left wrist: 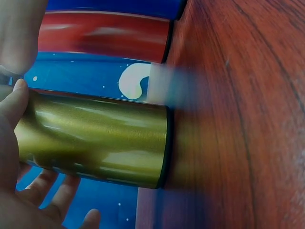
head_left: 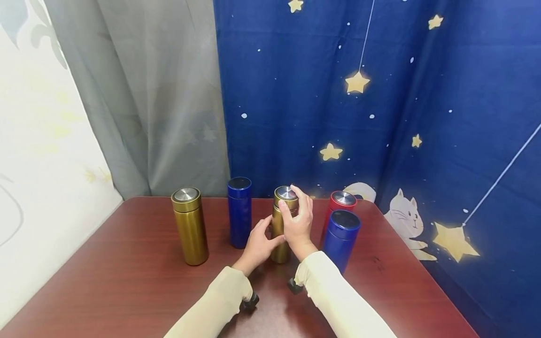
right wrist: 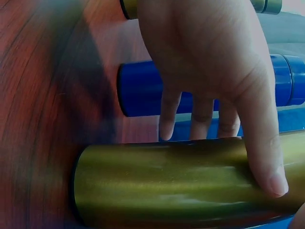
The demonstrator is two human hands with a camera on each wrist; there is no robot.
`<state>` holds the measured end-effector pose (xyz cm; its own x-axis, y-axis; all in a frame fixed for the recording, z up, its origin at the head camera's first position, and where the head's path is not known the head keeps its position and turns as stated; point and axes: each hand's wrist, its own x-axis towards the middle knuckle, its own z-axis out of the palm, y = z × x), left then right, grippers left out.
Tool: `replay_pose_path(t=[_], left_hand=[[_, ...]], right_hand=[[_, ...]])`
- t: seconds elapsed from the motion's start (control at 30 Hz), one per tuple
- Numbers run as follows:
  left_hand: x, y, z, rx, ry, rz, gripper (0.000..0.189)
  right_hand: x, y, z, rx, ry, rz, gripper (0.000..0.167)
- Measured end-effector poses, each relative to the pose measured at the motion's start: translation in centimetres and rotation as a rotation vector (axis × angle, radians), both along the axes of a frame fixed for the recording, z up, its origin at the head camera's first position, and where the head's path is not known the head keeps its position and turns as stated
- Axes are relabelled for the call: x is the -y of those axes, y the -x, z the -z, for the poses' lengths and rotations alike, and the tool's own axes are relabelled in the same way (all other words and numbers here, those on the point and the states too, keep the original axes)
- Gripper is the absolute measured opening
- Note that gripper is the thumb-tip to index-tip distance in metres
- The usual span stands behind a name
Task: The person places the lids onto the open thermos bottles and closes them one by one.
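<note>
A gold thermos [head_left: 281, 251] stands upright on the table between the two hands. My left hand [head_left: 258, 241] grips its body, thumb [right wrist: 272, 179] across the near side and fingers [right wrist: 202, 114] behind. Higher up, my right hand [head_left: 298, 227] holds the steel-topped lid [head_left: 286, 193] between thumb and fingers. In the left wrist view the gold body [left wrist: 105, 138] lies sideways with its black base close to the tabletop, and part of the right hand [left wrist: 19, 38] shows at the lid end.
Left of the hands stand a second gold thermos [head_left: 192, 234] and a tall blue one [head_left: 240, 218]. A red thermos [head_left: 338, 202] and another blue one [head_left: 341, 239] stand close by the right forearm. Curtains [head_left: 296, 108] hang behind the reddish-brown table [head_left: 139, 286].
</note>
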<state>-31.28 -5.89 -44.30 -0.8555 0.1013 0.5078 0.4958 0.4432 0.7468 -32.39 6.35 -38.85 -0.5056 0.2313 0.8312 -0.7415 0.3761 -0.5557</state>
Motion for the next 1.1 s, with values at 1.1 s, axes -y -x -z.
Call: replay_pose_path(t=[1.1], left_hand=[[-0.9, 1.1, -4.0, -0.095, -0.152, 0.191, 0.082]], right_hand=[[-1.3, 0.7, -0.1, -0.109, -0.091, -0.045, 0.042]])
